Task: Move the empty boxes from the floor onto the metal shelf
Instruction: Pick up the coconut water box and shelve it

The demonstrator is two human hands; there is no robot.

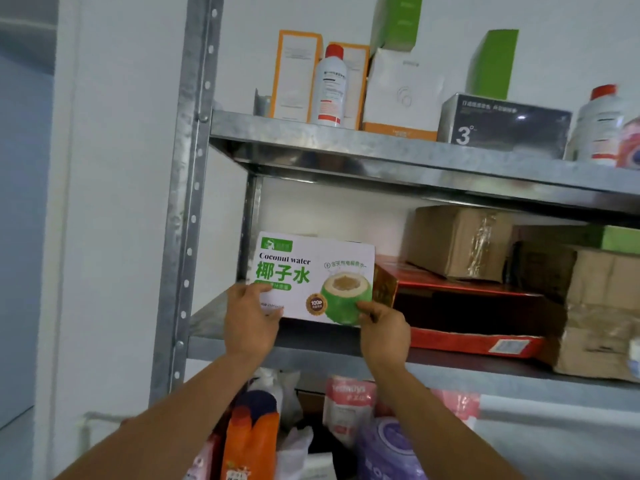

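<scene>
Both hands grip the coconut water box (313, 277) on the metal shelf (381, 367).
Left hand (250, 323) and right hand (384, 336) clasp its lower corners; a red box (467, 306) sits just beside it.

Both forearms are bare, with no sleeves or jewellery visible.

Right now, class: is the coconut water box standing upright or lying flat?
Upright. The coconut water box stands on its lower edge at the metal shelf, printed face towards us, text level, both hands gripping its bottom corners.
</scene>
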